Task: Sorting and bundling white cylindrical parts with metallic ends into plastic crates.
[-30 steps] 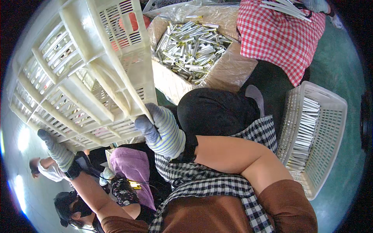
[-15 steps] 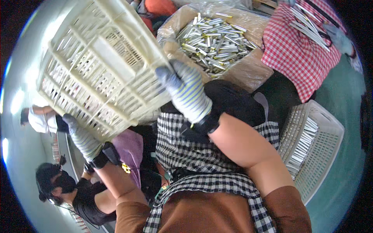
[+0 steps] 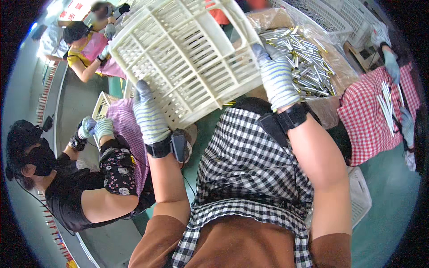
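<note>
A white slatted plastic basket [image 3: 196, 58] is held up in front of me, tilted, between my two gloved hands. My left hand [image 3: 149, 109], in a striped glove, grips its lower left edge with the thumb on the outer face. At the right side my right hand [image 3: 278, 73] is closed on the rim beside the handle opening. I see the basket's ribbed face; its inside shows only through the slots. Just behind my right hand stands a plastic-lined carton [image 3: 346, 73] heaped with short silvery metal tubes [image 3: 308, 62].
A person in black [image 3: 67, 183] sits close at the left, gloved hands together. Another person works farther back left [image 3: 89, 51]. At the right, a person in a red checked apron [image 3: 375, 111] holds thin silvery rods [image 3: 386, 105]. A white basket [image 3: 359, 196] stands on the green floor.
The basket has moved right with both hands and now hangs less steeply. My view has turned, bringing more of the left workers into sight; the floor basket is now partly behind my right arm.
</note>
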`<move>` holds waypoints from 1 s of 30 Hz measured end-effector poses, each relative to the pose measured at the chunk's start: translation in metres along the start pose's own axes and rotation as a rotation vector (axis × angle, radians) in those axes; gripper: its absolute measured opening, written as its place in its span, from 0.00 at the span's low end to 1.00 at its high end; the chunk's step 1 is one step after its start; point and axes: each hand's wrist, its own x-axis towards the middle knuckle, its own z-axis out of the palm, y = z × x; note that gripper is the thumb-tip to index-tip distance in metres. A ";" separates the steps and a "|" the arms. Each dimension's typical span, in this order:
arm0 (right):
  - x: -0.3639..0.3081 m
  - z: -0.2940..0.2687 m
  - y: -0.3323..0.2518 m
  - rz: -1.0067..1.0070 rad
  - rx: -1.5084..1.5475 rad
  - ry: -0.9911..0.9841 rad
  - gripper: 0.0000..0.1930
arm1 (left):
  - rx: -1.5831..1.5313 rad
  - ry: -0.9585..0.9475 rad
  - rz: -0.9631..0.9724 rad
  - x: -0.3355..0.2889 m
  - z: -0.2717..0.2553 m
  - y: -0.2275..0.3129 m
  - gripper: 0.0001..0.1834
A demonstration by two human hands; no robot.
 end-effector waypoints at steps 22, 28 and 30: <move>0.025 -0.029 -0.001 0.044 -0.613 -0.287 0.37 | -0.319 0.014 -0.123 0.014 0.020 -0.112 0.37; 0.023 -0.030 -0.015 0.002 -0.750 -0.304 0.36 | -0.247 -0.003 -0.108 0.020 0.028 -0.100 0.36; 0.021 -0.031 -0.018 0.053 -0.663 -0.316 0.35 | -0.194 -0.012 -0.116 0.019 0.016 -0.104 0.36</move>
